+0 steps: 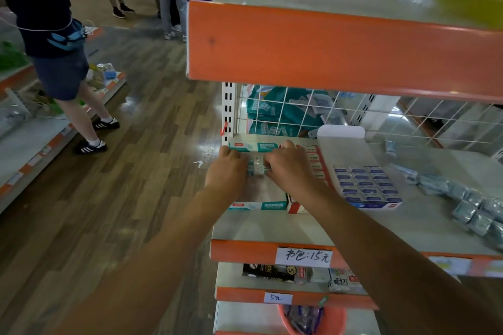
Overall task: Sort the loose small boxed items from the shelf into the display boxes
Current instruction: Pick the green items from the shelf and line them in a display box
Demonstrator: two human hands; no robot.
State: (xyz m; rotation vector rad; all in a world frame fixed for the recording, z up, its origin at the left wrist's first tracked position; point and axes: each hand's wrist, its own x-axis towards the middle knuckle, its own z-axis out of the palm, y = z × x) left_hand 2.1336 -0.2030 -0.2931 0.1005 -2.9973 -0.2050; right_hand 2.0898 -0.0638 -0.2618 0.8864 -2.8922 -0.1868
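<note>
The filled display box (367,187) sits on the shelf (299,226), loose small boxes (473,212) to its right.

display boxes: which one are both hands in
The teal display box, leftmost of three; the red box and blue box lie to its right.

L hand (227,170), R hand (289,168) on sm. boxes (257,168)

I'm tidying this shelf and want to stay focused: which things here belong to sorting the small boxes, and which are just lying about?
Job: small pale boxes gripped between left hand and right hand; teal cardboard display box; red cardboard display box; blue cardboard display box; pile of loose silvery-blue small boxes.
Lying about: white handwritten price label; orange plastic basket; teal packs behind the wire grid.
</note>
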